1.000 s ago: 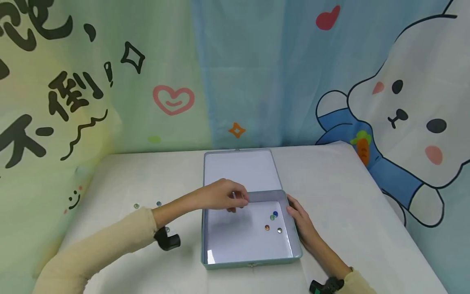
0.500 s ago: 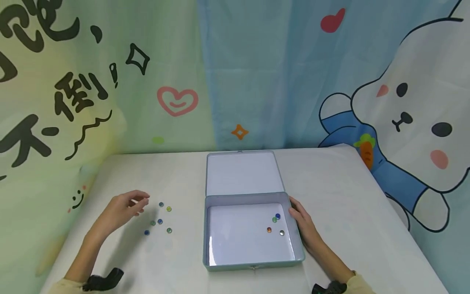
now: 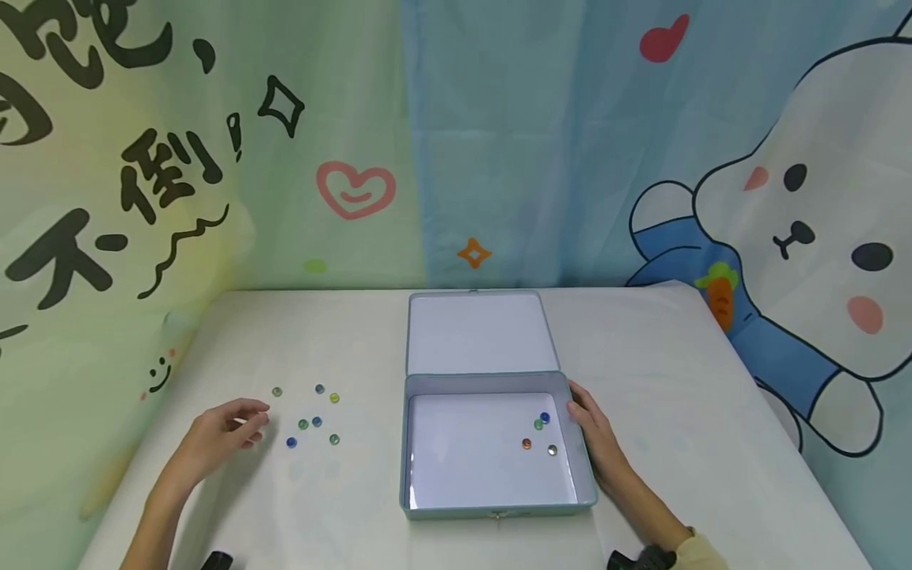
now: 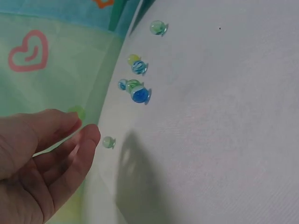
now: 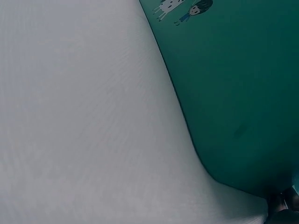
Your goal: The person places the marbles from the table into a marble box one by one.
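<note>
Over on the left of the white table (image 3: 356,340), I have the left hand (image 3: 217,439) raised above the cloth, its fingers loosely bent. From my left wrist feed, the grip on that side has nothing in it: thumb and fingertips stand a little apart, with a soft shadow falling across the cloth beside them. Nearest to those fingertips, but clear of them, sits a pale green marble (image 3: 277,391).

Farther right, I count six more on the cloth: a blue-grey marble (image 3: 320,389) and a yellow marble (image 3: 335,397) at the far side, a green marble (image 3: 302,424) close beside a mid-blue marble (image 3: 317,421), a deep blue marble (image 3: 291,442) nearer me, and another green one (image 3: 335,439) at the right of the group.

At the middle of the table I see the shallow metal box (image 3: 463,467), its lid (image 3: 480,332) swung fully back behind it. Four marbles lie toward the right of its floor: a dark blue one (image 3: 545,417) next to a light green one (image 3: 538,424), with an orange one (image 3: 526,443) and a clear one (image 3: 552,450) nearer me.

My right hand (image 3: 602,443) rests against the box's right wall, fingers fairly straight along it, thumb at the rim. My right wrist feed shows only the green outside of the box, with small printed figures (image 5: 201,7), and the cloth.
</note>
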A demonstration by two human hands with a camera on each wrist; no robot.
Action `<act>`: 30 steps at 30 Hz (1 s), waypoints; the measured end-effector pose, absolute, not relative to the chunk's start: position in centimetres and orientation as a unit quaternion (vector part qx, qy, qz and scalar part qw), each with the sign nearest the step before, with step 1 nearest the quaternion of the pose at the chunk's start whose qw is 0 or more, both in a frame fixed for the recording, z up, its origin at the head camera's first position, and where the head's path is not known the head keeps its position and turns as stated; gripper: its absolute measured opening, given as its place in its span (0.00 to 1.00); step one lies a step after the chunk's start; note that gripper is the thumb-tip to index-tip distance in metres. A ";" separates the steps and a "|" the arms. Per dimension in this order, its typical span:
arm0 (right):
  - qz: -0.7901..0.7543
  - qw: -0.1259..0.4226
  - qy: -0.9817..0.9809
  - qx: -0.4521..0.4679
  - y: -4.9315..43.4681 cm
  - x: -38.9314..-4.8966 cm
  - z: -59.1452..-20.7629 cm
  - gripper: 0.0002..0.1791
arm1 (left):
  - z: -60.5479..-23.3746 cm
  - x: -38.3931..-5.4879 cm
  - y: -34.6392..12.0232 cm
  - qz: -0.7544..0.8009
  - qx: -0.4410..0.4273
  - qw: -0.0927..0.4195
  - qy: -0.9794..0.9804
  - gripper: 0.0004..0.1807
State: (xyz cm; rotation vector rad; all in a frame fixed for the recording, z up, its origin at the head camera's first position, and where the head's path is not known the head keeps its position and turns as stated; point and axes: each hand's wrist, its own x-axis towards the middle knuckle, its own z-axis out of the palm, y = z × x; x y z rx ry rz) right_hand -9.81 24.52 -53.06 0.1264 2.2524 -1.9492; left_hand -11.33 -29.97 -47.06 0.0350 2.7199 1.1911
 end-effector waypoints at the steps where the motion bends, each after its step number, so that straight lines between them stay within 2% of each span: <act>1: -0.651 0.081 0.753 0.043 24.5 -9.8 -53.1 0.30 | -47.1 -11.3 -29.9 0.399 0.010 0.086 0.913 0.17; 8: -0.651 0.079 0.753 0.042 24.5 -9.7 -53.2 0.30 | -47.6 -11.4 -29.4 0.402 0.001 0.086 0.912 0.17; 21: -0.654 0.078 0.751 0.036 24.6 -9.9 -53.2 0.30 | -49.1 -10.7 -27.9 0.369 -0.035 0.122 0.921 0.16; 30: -0.654 0.081 0.751 0.034 24.6 -9.9 -53.2 0.30 | -49.6 -10.1 -26.9 0.342 -0.038 0.102 0.933 0.18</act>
